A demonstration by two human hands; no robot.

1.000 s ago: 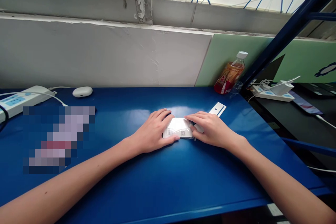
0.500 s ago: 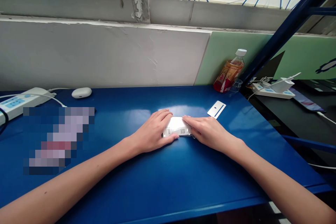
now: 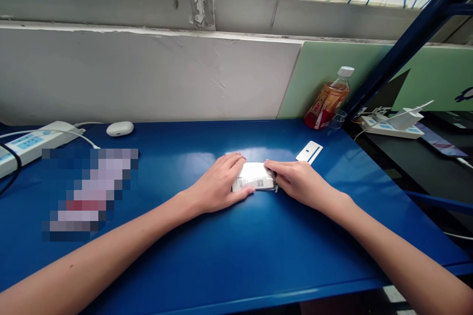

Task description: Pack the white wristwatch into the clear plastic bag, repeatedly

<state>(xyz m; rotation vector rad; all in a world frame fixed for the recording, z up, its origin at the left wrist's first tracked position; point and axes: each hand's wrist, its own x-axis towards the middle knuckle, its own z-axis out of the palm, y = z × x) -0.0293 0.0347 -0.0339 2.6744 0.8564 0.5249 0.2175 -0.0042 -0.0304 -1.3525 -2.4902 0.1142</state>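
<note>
A small white box (image 3: 254, 173) in clear plastic wrap lies on the blue table (image 3: 236, 246), with a QR code and a barcode on its near side. My left hand (image 3: 221, 182) grips its left end, the thumb along the near edge and the fingers over the far side. At the right end, my right hand (image 3: 303, 179) pinches the wrap or the box's corner between thumb and fingers. A crumpled bit of plastic shows by those fingertips; the exact hold is partly hidden. Just behind my right hand lies a white card (image 3: 309, 151) with a dark stripe.
A drink bottle (image 3: 328, 98) leans against the green panel at the back right, near a blue metal post (image 3: 402, 39). At the left are a power strip (image 3: 40, 140), a white earbud case (image 3: 120, 129) and a blurred-out phone-like object (image 3: 99, 189).
The whole view has shifted slightly, so things appear a little further right. My right fingers sit slightly further toward the box's right end; my left hand keeps its hold.
</note>
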